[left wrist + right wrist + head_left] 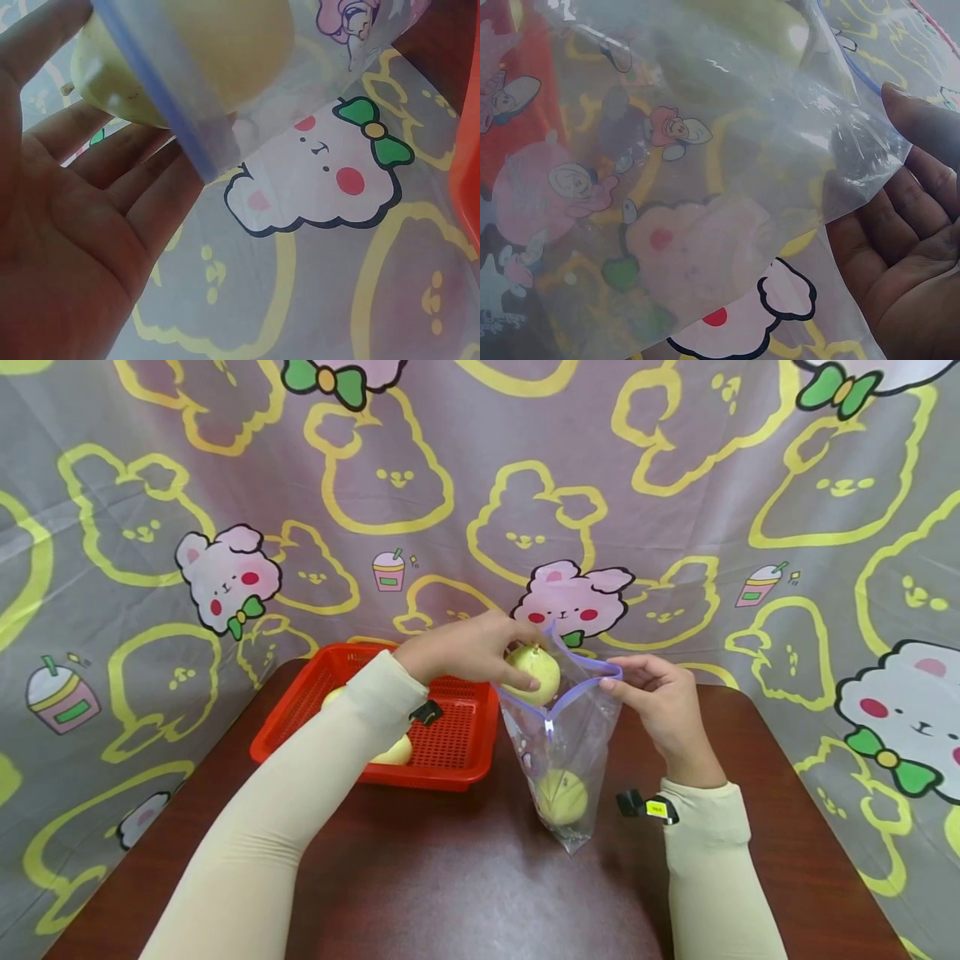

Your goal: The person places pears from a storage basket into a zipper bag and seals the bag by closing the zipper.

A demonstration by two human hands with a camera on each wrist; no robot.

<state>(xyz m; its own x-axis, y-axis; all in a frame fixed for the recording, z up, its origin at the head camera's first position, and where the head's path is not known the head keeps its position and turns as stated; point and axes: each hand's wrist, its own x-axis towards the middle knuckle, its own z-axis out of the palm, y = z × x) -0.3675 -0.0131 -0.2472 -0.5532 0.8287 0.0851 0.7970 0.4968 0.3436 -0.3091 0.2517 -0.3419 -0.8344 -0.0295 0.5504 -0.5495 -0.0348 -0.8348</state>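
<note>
As right hand [662, 695] pinches plastic bag [592, 739] at right, left hand [474, 647] grips pear [542, 675] at bag's mouth — loading, apparently, next needing release

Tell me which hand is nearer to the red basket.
Left. The left hand holds a yellow fruit at the mouth of the clear bag, close to the red basket; the right hand pinches the bag's rim, on the side away from the basket.

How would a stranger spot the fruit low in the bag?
At the brown table, right of the red basket, find the clear, purple-rimmed bag. Low inside sits the round, yellow-green fruit, seen through plastic, below the upper fruit that the left hand grips at the opening.
</note>
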